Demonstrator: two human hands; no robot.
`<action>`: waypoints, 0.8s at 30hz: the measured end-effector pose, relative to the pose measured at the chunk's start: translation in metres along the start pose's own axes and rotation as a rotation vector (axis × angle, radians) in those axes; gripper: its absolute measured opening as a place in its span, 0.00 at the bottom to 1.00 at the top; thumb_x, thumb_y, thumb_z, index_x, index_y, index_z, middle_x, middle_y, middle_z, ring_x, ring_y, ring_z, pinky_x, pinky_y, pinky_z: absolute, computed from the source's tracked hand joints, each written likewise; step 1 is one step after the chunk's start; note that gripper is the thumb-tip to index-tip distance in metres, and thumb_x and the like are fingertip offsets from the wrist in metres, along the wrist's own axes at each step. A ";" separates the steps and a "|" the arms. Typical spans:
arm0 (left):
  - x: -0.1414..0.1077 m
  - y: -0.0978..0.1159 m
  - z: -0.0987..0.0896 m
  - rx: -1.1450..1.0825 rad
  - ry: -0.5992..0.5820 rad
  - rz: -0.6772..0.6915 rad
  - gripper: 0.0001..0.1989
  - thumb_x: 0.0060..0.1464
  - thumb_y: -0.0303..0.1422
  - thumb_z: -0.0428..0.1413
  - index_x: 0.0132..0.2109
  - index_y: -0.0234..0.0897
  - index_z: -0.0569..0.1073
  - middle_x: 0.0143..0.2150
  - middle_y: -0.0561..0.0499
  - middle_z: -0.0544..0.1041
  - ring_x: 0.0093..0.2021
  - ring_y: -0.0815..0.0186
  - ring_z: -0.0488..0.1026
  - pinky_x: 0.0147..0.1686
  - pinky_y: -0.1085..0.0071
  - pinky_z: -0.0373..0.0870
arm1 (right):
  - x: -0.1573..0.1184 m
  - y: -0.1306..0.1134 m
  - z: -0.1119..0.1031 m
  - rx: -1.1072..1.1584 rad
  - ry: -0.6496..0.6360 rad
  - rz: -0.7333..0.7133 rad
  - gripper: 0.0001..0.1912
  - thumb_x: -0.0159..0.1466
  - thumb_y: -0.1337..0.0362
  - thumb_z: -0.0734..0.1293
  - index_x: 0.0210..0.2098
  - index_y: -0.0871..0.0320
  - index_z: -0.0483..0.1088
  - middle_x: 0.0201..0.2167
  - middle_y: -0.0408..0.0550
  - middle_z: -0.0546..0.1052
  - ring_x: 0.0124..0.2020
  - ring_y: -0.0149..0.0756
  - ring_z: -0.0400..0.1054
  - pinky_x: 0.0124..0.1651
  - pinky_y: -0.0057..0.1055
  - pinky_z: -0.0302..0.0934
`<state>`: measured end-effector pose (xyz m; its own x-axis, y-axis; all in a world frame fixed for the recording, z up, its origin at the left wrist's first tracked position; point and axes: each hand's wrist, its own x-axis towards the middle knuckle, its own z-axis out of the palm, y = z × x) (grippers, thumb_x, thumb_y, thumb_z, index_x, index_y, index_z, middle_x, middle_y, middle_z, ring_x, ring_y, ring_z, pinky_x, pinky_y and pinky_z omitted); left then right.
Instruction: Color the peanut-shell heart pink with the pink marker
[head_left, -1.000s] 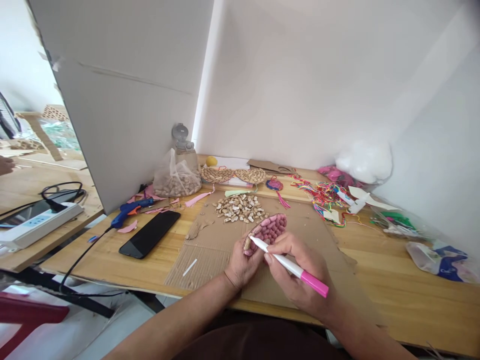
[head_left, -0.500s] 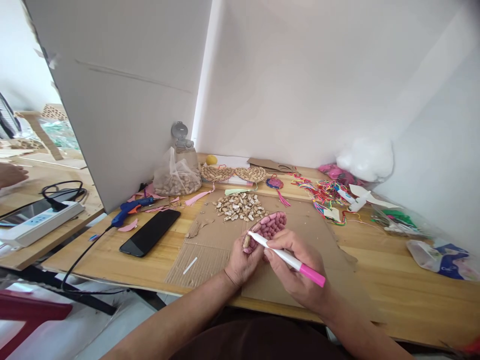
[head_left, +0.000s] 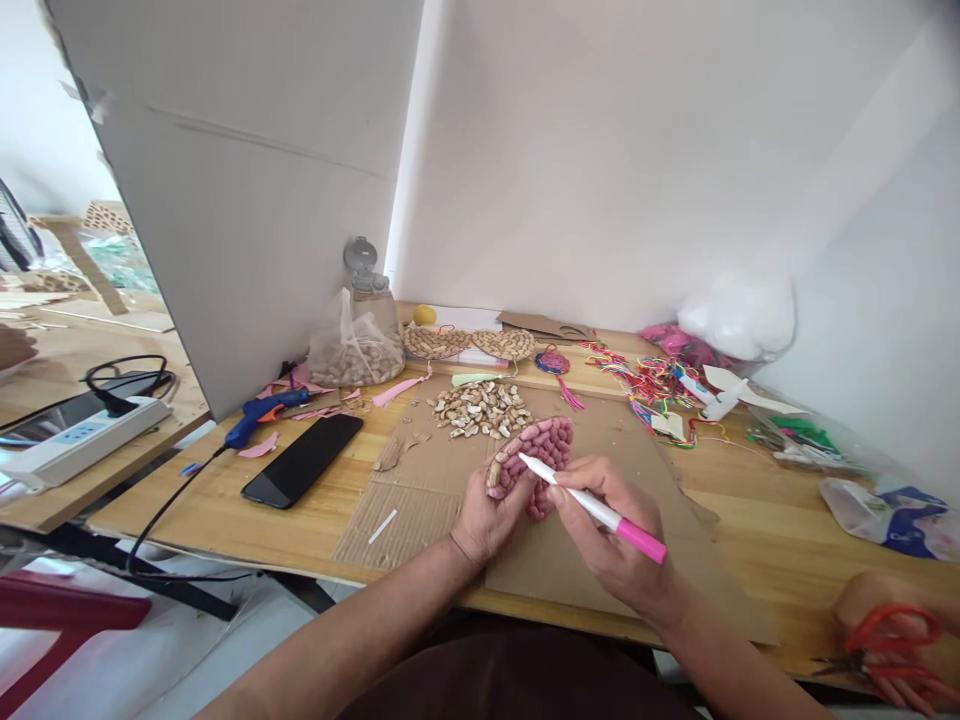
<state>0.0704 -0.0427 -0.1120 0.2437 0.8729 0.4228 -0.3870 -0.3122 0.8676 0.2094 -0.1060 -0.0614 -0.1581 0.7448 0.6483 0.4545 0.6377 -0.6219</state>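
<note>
A wooden table [head_left: 780, 530] spans the view, with a large sheet of brown cardboard [head_left: 637, 450] lying on it in front of the person. At the far right of the table sits a puffy white bag [head_left: 739, 315]; at the far left, a translucent bag of peanuts [head_left: 358, 355] leans near the grey partition. The right hand [head_left: 615, 530] and left hand [head_left: 487, 515] are raised over the cardboard. A tangle of coloured threads [head_left: 656, 385] lies beyond them to the right, and a black phone [head_left: 303, 462] rests flat to the left, near a blue glue gun [head_left: 259, 415]. A heap of shells [head_left: 480, 408] lies on the cardboard just beyond the pink shell-covered piece [head_left: 551, 440], which is tilted up in the grasp of the left fingers and thumb. The right fingers are closed around a white marker with a pink end [head_left: 600, 512], its tip pointing at the piece's shells; contact cannot be told. At the lower right edge, another person's hand [head_left: 862, 600] is with orange-handled scissors [head_left: 896, 630].
</note>
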 end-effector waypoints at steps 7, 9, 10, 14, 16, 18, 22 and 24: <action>-0.002 -0.009 -0.006 0.006 0.033 -0.004 0.29 0.56 0.35 0.64 0.63 0.39 0.70 0.52 0.44 0.81 0.58 0.56 0.75 0.63 0.57 0.67 | 0.005 -0.006 0.007 0.097 -0.028 -0.084 0.09 0.64 0.72 0.67 0.40 0.52 0.69 0.35 0.43 0.75 0.36 0.36 0.71 0.41 0.34 0.66; -0.002 -0.008 -0.005 0.012 0.032 -0.007 0.28 0.56 0.36 0.64 0.63 0.38 0.71 0.50 0.44 0.82 0.58 0.55 0.75 0.64 0.57 0.67 | 0.005 -0.004 0.008 0.083 -0.024 -0.077 0.08 0.64 0.72 0.67 0.40 0.52 0.69 0.34 0.43 0.75 0.36 0.36 0.71 0.40 0.34 0.66; -0.002 -0.006 -0.005 0.020 0.033 -0.010 0.26 0.57 0.37 0.63 0.62 0.38 0.71 0.50 0.44 0.82 0.57 0.55 0.75 0.63 0.56 0.67 | 0.005 -0.002 0.007 0.074 -0.022 -0.059 0.08 0.64 0.71 0.67 0.40 0.52 0.69 0.34 0.44 0.75 0.36 0.37 0.71 0.40 0.34 0.66; 0.000 0.000 -0.001 0.045 0.033 -0.022 0.20 0.62 0.37 0.57 0.58 0.37 0.74 0.51 0.43 0.81 0.56 0.56 0.76 0.61 0.57 0.70 | -0.001 0.005 0.002 0.074 -0.008 0.014 0.08 0.65 0.70 0.67 0.42 0.52 0.69 0.37 0.46 0.75 0.37 0.38 0.72 0.39 0.35 0.66; 0.000 0.001 -0.001 0.028 0.022 -0.020 0.20 0.62 0.37 0.58 0.58 0.37 0.74 0.52 0.44 0.81 0.57 0.57 0.76 0.62 0.57 0.69 | -0.001 0.003 0.003 0.099 -0.012 0.004 0.09 0.65 0.71 0.66 0.43 0.52 0.69 0.37 0.46 0.74 0.38 0.38 0.72 0.40 0.36 0.66; 0.000 0.000 -0.001 0.015 0.018 -0.016 0.22 0.60 0.38 0.60 0.60 0.38 0.73 0.52 0.44 0.81 0.58 0.56 0.75 0.64 0.57 0.67 | 0.000 -0.002 0.005 0.111 -0.018 -0.029 0.10 0.64 0.72 0.67 0.43 0.51 0.68 0.36 0.46 0.74 0.37 0.39 0.71 0.40 0.37 0.66; 0.000 0.000 -0.002 0.019 0.020 -0.002 0.26 0.57 0.38 0.62 0.61 0.38 0.71 0.51 0.44 0.81 0.60 0.56 0.74 0.65 0.57 0.65 | 0.006 -0.007 0.009 0.104 -0.016 -0.058 0.11 0.63 0.73 0.67 0.41 0.52 0.68 0.36 0.45 0.74 0.38 0.39 0.71 0.40 0.38 0.65; 0.000 0.000 -0.001 0.025 0.013 -0.008 0.25 0.58 0.38 0.62 0.61 0.38 0.72 0.50 0.43 0.82 0.60 0.56 0.74 0.65 0.57 0.65 | 0.005 -0.005 0.008 0.105 -0.016 -0.057 0.10 0.64 0.73 0.67 0.41 0.52 0.68 0.36 0.46 0.74 0.38 0.39 0.71 0.41 0.39 0.66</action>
<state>0.0688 -0.0424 -0.1121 0.2354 0.8801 0.4124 -0.3629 -0.3140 0.8773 0.1992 -0.1034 -0.0588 -0.1958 0.7092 0.6773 0.3500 0.6957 -0.6273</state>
